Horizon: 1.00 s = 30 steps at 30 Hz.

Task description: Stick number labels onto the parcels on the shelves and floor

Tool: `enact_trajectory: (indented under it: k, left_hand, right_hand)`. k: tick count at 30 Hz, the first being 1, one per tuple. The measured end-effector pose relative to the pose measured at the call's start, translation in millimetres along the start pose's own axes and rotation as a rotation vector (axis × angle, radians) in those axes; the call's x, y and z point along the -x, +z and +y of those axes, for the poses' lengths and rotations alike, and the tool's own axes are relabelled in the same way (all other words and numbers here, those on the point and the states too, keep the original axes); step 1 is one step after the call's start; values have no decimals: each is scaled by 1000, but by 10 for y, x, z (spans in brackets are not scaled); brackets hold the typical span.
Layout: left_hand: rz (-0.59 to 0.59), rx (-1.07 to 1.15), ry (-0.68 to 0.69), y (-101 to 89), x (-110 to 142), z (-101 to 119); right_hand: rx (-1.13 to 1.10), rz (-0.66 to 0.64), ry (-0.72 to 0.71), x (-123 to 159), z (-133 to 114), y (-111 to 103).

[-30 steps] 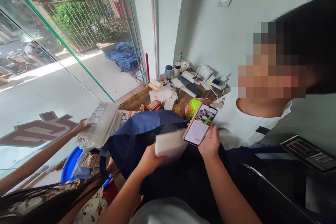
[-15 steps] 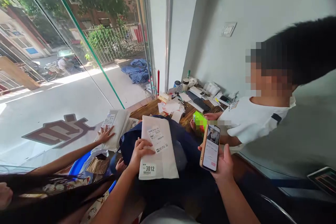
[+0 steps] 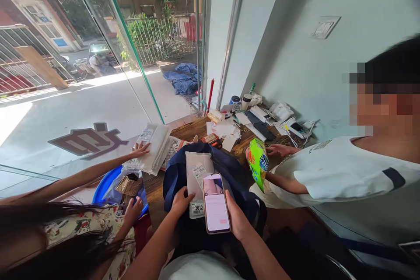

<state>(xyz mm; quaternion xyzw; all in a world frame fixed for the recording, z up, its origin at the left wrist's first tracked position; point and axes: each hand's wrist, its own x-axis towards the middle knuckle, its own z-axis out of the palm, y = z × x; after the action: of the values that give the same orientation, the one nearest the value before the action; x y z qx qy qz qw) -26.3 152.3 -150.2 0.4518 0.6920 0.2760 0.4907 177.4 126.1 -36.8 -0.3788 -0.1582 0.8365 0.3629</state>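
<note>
My left hand [image 3: 181,202] grips the lower left edge of a whitish plastic mailer parcel [image 3: 197,164], which bears barcode labels and the number 3012. The parcel rests at the opening of a dark blue bag [image 3: 172,170]. In my right hand [image 3: 239,218] is a smartphone [image 3: 217,214], held by its right edge with the lit screen towards me. The phone stands in front of the parcel and hides its lower right part. A pale page with a picture at the top shows on the screen; its text is too small to read.
Another person's hand [image 3: 140,149] lies on a stack of mailers [image 3: 155,151] at the left. A person at right holds a green snack bag [image 3: 257,164]. Papers, a black case [image 3: 260,124] and cups crowd the wooden table [image 3: 154,190]. A blue tub [image 3: 102,188] stands below left.
My right hand has brought the phone left and in front of the parcel. The parcel sits lower against the blue bag, still in my left hand. The view has shifted left.
</note>
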Motion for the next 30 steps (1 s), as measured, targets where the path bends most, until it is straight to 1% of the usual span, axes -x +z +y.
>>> enact_trajectory:
  k: [4,7,12,21,25,30]
  left_hand:
    - [15,4,-54,11,30,14]
    - [17,16,-79,0,60,38]
    - [11,47,-80,0,77,46]
    - [-15,128,-76,42,46,-17]
    - [-2,116,-86,41,52,3]
    - [31,68,-125,22,40,60]
  right_hand:
    - [82,38,31,-328,1,82]
    - [110,19,46,-427,-66,119]
    - [118,-17,86,-443,-76,97]
    - [112,-6,80,-426,-39,55]
    - [111,-15,54,-419,-49,64]
    - [115,-10,68,-421,-51,85]
